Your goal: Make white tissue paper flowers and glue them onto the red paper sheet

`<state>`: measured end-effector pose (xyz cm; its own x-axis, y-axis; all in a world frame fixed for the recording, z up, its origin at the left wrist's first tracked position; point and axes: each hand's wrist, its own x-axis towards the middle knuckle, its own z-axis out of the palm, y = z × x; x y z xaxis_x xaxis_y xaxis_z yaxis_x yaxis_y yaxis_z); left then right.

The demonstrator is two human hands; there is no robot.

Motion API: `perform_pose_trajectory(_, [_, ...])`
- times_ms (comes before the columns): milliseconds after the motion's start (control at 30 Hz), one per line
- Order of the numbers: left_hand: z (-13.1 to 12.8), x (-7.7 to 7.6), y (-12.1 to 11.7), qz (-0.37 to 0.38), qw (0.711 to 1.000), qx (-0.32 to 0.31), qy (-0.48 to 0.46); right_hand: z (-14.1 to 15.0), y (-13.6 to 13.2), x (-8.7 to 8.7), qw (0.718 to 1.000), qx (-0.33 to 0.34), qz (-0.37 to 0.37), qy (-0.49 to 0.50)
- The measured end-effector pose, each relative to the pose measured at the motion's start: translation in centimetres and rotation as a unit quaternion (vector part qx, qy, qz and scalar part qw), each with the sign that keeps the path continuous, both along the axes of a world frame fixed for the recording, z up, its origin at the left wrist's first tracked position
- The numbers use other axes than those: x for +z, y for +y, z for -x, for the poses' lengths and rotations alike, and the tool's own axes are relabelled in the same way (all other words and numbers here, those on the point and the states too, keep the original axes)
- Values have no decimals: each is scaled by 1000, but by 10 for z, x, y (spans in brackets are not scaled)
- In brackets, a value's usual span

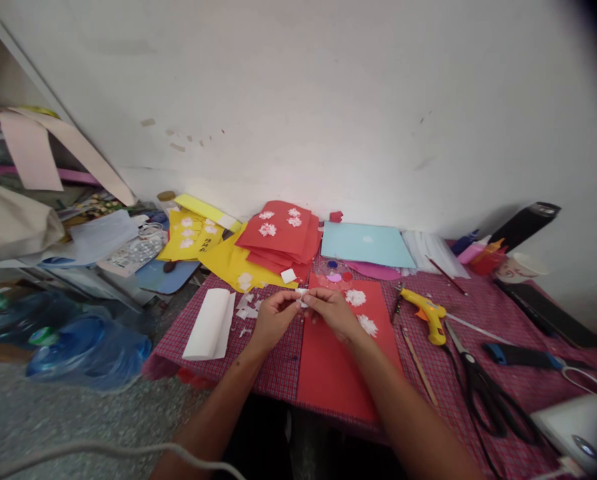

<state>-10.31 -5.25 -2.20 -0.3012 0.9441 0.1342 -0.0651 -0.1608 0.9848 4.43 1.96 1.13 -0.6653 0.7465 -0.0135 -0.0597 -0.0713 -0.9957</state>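
My left hand (278, 316) and my right hand (332, 312) meet above the table, both pinching a small piece of white paper (302, 293) between the fingertips. Under my right hand lies a red paper sheet (338, 373) bearing white paper flowers (356, 297). Scraps of white paper (247, 308) are scattered left of my left hand, beside a roll of white paper (209, 325). Just beyond my hands are a small white square (289, 275) and a paint palette (334, 277) with pink, red and blue spots.
Behind sit stacked red sheets with flowers (278, 230), yellow paper (228, 261) and a light-blue sheet (365, 244). To the right lie a yellow glue gun (431, 317), black-handled scissors (491, 393), a wooden stick (419, 367) and a paper cup (521, 267). Water bottles (85, 350) stand on the floor at left.
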Motion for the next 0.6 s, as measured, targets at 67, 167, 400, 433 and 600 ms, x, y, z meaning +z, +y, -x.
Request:
perform_pose_trajectory(67, [-1, 0, 0, 0, 1000, -2, -4, 0, 0, 0, 1000, 0, 1, 4])
perform_pose_trajectory(167, [-1, 0, 0, 0, 1000, -6, -14, 0, 1, -1, 1000, 1, 2, 8])
perform_pose_trajectory(400, [-1, -1, 0, 4, 1000, -3, -10, 1, 0, 0, 1000, -3, 3, 3])
perform_pose_trajectory(433, [-1, -2, 0, 2, 1000, -5, -9, 0, 0, 0, 1000, -4, 4, 2])
perform_pose_trajectory(600, [-1, 0, 0, -9, 1000, -13, -10, 0, 0, 0, 1000, -7, 6, 2])
